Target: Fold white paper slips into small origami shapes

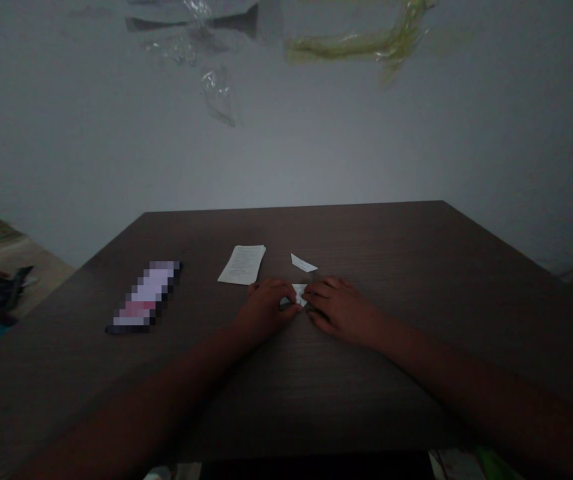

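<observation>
Forearms (166, 393) cross the near part of the bench (391, 243). Left to right lie a phone (147, 295), printed sheets (243, 265) and, farther back, a paper strip (303, 263). The left hand (267, 303) curls; the right hand (337, 307) lies flatter, palm down. Both touch a small paper piece (299, 291) between them, partly covering it; I cannot tell whether either grips it.

I see my small white paper piece (299, 290), faintly marked, my off-white rectangular paper (243, 265) lined with dark print, my dark brown wood-grained tabletop (376, 247), and 1 yellow tape strip (336, 48).
</observation>
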### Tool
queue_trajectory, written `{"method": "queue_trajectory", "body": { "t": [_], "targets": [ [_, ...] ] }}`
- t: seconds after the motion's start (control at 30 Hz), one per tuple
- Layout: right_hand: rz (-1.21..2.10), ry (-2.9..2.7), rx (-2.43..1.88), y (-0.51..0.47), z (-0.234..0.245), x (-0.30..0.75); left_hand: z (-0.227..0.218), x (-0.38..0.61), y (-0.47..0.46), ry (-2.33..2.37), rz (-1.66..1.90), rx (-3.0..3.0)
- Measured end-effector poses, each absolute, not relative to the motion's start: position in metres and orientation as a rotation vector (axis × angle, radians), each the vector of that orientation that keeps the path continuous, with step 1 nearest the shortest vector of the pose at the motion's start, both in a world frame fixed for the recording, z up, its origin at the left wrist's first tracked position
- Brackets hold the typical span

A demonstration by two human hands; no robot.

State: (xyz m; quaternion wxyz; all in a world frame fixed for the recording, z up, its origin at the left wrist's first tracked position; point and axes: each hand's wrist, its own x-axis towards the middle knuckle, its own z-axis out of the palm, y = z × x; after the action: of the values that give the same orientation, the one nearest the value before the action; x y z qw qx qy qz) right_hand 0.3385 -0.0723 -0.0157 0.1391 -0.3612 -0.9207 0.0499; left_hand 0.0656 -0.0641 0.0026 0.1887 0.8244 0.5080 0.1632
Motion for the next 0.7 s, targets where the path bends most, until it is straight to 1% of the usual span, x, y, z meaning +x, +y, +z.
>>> {"method": "queue_trajectory", "body": {
  "t": [0.53, 0.7],
  "targets": [
    [0.147, -2.677, -1.086, -0.0752, -0.0119, 0.3392, 0.0069, 0.0693, -0.0655, 1.459, 0.433, 2.294],
    [0.123, -2.698, -1.074, -0.0768, -0.0119, 0.3397, 0.0113, 0.0642, -0.0651, 1.386, 0.445, 2.307]
  ]
}}
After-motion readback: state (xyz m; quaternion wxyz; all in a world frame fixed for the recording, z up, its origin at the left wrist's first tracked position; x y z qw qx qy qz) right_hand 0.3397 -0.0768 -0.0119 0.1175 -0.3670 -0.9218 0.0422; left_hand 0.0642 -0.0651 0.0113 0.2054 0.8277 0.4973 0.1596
